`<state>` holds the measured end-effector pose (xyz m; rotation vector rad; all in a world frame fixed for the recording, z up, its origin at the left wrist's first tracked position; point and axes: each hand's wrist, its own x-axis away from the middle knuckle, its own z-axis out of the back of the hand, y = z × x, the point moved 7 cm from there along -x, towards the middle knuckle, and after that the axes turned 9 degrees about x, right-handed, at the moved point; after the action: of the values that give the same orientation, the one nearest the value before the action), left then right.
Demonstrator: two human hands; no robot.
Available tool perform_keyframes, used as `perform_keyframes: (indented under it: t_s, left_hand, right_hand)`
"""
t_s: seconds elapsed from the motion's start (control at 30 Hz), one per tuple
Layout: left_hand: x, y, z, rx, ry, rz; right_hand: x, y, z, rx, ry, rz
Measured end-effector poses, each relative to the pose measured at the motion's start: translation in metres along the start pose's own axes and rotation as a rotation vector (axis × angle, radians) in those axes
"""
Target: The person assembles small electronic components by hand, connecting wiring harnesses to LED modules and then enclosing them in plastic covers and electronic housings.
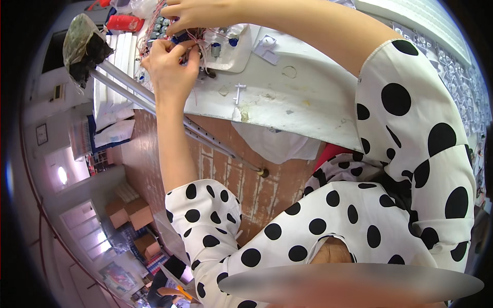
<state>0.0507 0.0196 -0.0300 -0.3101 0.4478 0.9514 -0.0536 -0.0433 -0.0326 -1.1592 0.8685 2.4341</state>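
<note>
At the far left end of the white table, my left hand (173,66) is closed, thumb and fingers pinched together on thin red wires (196,35). My right hand (203,14) reaches across from the right, its fingers bent and spread apart over the same tangle. Beneath and beside the fingers lie several small grey motors (160,26) with red leads. One small silver motor (215,50) lies apart, to the right of my left hand, near a blue part (233,42). The exact spot between my left fingertips is partly hidden.
An aluminium crutch-like pole (123,77), its top wrapped in a plastic bag (82,49), leans beside my left forearm. On the table (308,87) lie a white plastic part (266,49) and a small white sprue-like piece (239,93). A red packet (125,23) lies at far left.
</note>
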Motion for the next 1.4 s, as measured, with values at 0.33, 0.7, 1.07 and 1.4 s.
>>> perform_keyframes:
  t_s: [0.33, 0.7, 1.07, 1.4]
  left_hand:
    - [-0.006, 0.009, -0.009, -0.314, -0.075, -0.069]
    - [-0.012, 0.013, -0.015, -0.302, -0.078, -0.176]
    - [-0.012, 0.009, -0.014, -0.31, -0.15, -0.232]
    - [-0.003, 0.01, -0.026, -0.354, -0.145, -0.384]
  right_hand:
    - [-0.004, 0.008, -0.014, -0.003, -0.028, -0.004]
    - [-0.01, 0.017, -0.024, -0.066, -0.092, -0.057]
    - [-0.007, 0.012, -0.02, -0.091, -0.091, -0.074]
    - [0.005, 0.008, -0.006, -0.181, -0.016, -0.066]
